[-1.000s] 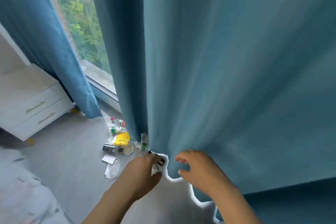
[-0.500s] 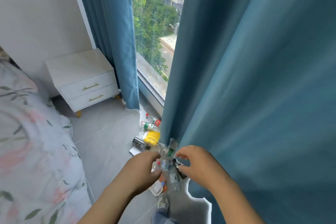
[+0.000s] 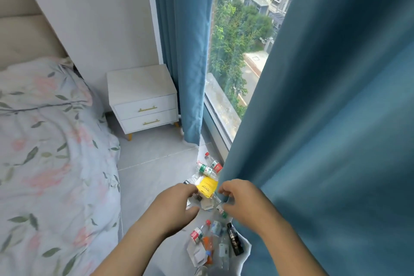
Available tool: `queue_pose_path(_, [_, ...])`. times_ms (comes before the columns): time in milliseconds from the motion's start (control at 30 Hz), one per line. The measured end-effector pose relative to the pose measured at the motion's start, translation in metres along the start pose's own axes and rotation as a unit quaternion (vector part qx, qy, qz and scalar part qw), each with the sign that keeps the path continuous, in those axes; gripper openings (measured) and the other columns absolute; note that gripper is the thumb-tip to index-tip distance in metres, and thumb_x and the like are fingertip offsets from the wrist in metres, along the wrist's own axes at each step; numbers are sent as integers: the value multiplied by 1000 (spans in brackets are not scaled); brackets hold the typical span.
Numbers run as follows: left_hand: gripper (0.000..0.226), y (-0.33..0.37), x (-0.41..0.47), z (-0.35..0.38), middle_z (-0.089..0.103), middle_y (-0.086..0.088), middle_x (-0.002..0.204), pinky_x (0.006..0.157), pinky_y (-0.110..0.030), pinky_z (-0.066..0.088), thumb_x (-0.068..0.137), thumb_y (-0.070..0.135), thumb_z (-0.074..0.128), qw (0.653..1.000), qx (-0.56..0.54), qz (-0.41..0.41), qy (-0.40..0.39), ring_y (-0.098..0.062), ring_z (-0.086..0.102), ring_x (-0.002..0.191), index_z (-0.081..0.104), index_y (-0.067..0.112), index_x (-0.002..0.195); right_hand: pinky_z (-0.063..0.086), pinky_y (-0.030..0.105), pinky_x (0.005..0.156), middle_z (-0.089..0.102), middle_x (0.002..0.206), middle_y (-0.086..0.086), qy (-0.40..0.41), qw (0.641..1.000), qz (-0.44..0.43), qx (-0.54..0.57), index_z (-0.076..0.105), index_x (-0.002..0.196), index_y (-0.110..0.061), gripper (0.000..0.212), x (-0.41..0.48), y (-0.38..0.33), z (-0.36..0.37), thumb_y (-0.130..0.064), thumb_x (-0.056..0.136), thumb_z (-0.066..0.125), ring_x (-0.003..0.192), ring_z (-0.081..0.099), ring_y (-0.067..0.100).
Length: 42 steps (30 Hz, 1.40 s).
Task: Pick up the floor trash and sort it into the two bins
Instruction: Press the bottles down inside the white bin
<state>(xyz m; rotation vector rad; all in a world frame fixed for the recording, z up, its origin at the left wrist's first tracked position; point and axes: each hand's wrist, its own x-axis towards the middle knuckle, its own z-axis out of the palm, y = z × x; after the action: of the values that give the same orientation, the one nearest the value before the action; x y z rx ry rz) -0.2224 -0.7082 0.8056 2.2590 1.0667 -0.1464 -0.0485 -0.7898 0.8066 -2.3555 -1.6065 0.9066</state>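
Observation:
Trash lies on the grey floor by the window. A yellow packet (image 3: 208, 186) sits just beyond my fingertips, with two small labelled bottles (image 3: 209, 167) farther off. Nearer me are a red-capped bottle (image 3: 198, 232), a dark bottle (image 3: 234, 240), an orange bottle (image 3: 207, 244), a clear bottle (image 3: 224, 250) and white paper scraps (image 3: 197, 254). My left hand (image 3: 177, 206) hovers above the pile with its fingers loosely curled and holds nothing. My right hand (image 3: 243, 203) is beside it at the edge of the big blue curtain (image 3: 324, 130), also holding nothing. No bin is in view.
A bed with a floral duvet (image 3: 56, 163) fills the left side. A white two-drawer nightstand (image 3: 143, 96) stands against the wall beyond it. A second blue curtain (image 3: 186, 51) hangs left of the window (image 3: 235, 63). Bare grey floor (image 3: 152, 163) lies between bed and trash.
My view has swung left and up, away from the big curtain, revealing the bed, nightstand and more trash. Both hands have stayed close together in front of me.

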Motion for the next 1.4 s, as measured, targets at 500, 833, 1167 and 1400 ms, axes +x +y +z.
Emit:
queue_pose_path(500, [41,-105,76,-85,53,10,130,96,-24,42,92,37,51,999,-33,-42,6,-11,52,116,48,29,132,47,22,85,60,119,-13,-23,999,-35,-27,60,123,-29,38,127,-72,0,-20,86,56,107,56,8])
queue_pose_path(833, [42,-207,123,-183,52,6,131,100,-28,40,92,35,49,1000,8,5,-10,-15,50,120,48,26,133,43,19,88,61,116,-11,3,1000,3,-19,60,122,-27,36,215,-165,5,-24,87,59,108,55,8])
queue_pose_path(1167, [41,-248,183,-222,53,8,130,97,-23,40,91,35,51,999,-2,21,-25,-11,51,118,49,27,132,48,21,85,64,108,-12,17,999,43,-10,63,116,-27,33,274,-173,-6,-21,84,61,101,59,7])
queue_pose_path(1400, [38,-252,267,-257,53,6,129,99,-26,40,91,34,49,997,50,43,-42,-14,50,119,50,25,129,48,19,82,63,105,-15,37,998,54,18,64,116,-29,35,351,-162,-20,-23,82,62,96,58,4])
